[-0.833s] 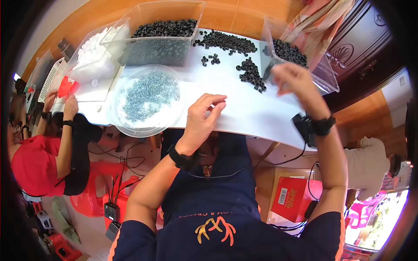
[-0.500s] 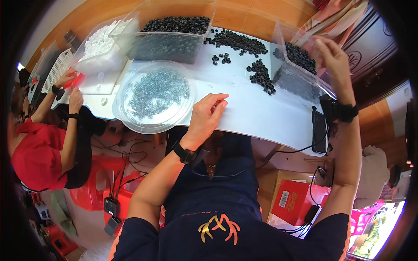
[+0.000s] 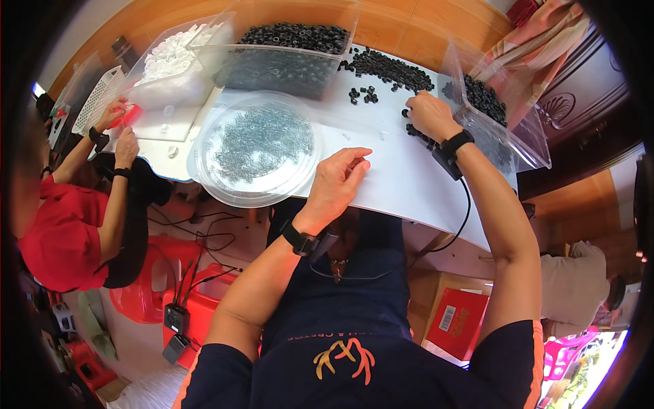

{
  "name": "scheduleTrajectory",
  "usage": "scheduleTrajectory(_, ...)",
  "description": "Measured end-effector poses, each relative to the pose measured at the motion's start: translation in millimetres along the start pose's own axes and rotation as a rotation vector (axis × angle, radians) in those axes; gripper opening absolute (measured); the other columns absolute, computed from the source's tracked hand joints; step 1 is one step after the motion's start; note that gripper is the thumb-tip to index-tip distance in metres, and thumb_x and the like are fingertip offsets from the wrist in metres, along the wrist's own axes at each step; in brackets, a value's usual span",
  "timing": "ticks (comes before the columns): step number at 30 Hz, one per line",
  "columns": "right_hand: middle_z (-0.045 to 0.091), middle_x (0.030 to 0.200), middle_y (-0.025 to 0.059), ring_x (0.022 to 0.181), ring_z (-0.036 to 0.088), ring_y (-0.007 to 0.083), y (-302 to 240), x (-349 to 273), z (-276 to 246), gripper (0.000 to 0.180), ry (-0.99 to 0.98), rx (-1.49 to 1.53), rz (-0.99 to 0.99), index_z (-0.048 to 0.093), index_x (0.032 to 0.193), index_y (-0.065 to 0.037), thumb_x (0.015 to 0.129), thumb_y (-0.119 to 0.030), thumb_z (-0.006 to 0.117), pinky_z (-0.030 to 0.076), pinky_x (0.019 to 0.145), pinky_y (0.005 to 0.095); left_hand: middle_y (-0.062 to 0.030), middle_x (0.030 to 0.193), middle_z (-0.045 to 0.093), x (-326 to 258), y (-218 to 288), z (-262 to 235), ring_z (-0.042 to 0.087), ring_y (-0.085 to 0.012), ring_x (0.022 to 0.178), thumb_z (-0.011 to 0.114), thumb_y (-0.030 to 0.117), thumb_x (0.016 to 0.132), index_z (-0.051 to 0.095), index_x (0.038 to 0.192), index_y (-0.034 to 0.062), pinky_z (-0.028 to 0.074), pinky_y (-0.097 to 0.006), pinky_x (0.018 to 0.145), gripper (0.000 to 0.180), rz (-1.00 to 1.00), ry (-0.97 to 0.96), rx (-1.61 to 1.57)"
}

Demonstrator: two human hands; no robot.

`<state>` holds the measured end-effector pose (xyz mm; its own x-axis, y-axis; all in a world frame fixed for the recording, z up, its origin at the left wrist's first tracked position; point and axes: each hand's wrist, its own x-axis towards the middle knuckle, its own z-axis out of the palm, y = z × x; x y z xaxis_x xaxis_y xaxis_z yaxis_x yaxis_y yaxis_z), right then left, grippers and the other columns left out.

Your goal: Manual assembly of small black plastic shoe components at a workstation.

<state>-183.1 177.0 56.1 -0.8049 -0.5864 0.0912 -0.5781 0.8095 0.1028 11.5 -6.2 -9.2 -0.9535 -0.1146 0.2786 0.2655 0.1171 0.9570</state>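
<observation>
My right hand [image 3: 432, 116] reaches down over a small pile of black ring-shaped parts [image 3: 419, 135] on the white tabletop. Its fingers are bent together, with a black part beside the fingertips; whether they grip one is hidden. My left hand [image 3: 340, 180] hovers at the table's near edge, fingers curled and thumb close to the index finger; anything between them is too small to make out. Left of it sits a round clear plastic tray [image 3: 204, 183] covered with many small shiny metal pieces [image 3: 262, 140].
Clear bins of black parts stand at the back [image 3: 286, 68] and right [image 3: 485, 99]. More black parts [image 3: 392, 68] lie loose behind. A white-parts bin [image 3: 167, 61] stands left, beside a person in red [image 3: 71, 235] handling a red thing. A cable hangs from my right wristband [image 3: 449, 153].
My right hand has come left from the right-hand bin down to the small black pile. The left hand keeps nearly the same pose. The view has shifted slightly.
</observation>
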Motion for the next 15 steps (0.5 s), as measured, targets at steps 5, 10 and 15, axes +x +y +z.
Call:
scheduleTrajectory(5, 0.063, 0.104, 0.0216, 0.094, 0.065, 0.0387, 4.4, 7.1, 6.9, 0.018, -0.043, -0.013, 0.024, 0.070, 0.094, -0.001, 0.084, -0.015, 0.064, 0.053, 0.080, 0.0456, -0.0054, 0.089, 0.069, 0.1, 2.7, -0.5, 0.063, -0.0083, 0.081, 0.060, 0.005, 0.094, 0.065, 0.115, -0.0018, 0.050, -0.023, 0.072, 0.023, 0.022, 0.001, 0.005)
scheduleTrajectory(10, 0.066, 0.100, 0.0158, 0.089, 0.065, 0.0342, -16.0, -13.7, -18.4, 0.023, 0.055, 0.257, -0.025, 0.071, 0.097, -0.003, 0.084, -0.020, 0.065, 0.050, 0.081, 0.0433, -0.0058, 0.091, 0.069, -0.7, -2.0, -3.7, 0.062, -0.0086, 0.079, 0.059, 0.006, 0.095, 0.064, 0.116, -0.0026, 0.049, -0.022, 0.068, 0.024, 0.027, 0.006, 0.004)
scheduleTrajectory(15, 0.068, 0.093, 0.0142, 0.070, 0.063, 0.0269, -57.8, -57.5, -36.1, 0.028, -0.003, 0.643, -0.140, 0.070, 0.100, -0.001, 0.085, -0.024, 0.068, 0.051, 0.068, 0.0383, -0.0079, 0.097, 0.069, 1.7, 0.2, -4.1, 0.063, -0.0095, 0.079, 0.057, 0.009, 0.098, 0.059, 0.123, -0.0032, 0.052, -0.022, 0.067, 0.028, -0.039, 0.037, -0.191)
